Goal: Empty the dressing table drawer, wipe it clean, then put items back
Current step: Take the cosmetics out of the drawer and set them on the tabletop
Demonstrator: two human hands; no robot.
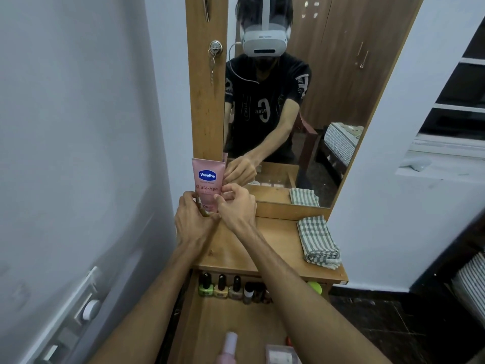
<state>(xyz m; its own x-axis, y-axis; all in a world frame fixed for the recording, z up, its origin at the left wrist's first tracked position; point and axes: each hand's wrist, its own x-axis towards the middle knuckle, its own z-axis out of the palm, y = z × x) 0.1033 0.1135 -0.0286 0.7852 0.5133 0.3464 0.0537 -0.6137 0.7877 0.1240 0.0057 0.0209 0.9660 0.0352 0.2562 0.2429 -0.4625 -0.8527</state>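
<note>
While both hands meet at the far left corner of the desk (278, 237), a pink Vaseline tube (207, 179) stands upright there, long axis vertical, flat crimped end up, label facing the camera, against the wooden mirror frame (207, 106). The left hand (193, 222) curls round its base; the right hand (235, 206) pinches its right edge. A folded checked cloth (317, 241) lies at the right; nail polish bottles (223, 286) line the open drawer (231, 324) nearer.

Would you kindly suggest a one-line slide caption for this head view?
Both hands, left and right, stand a pink lotion tube on the dressing table above the open drawer.
</note>
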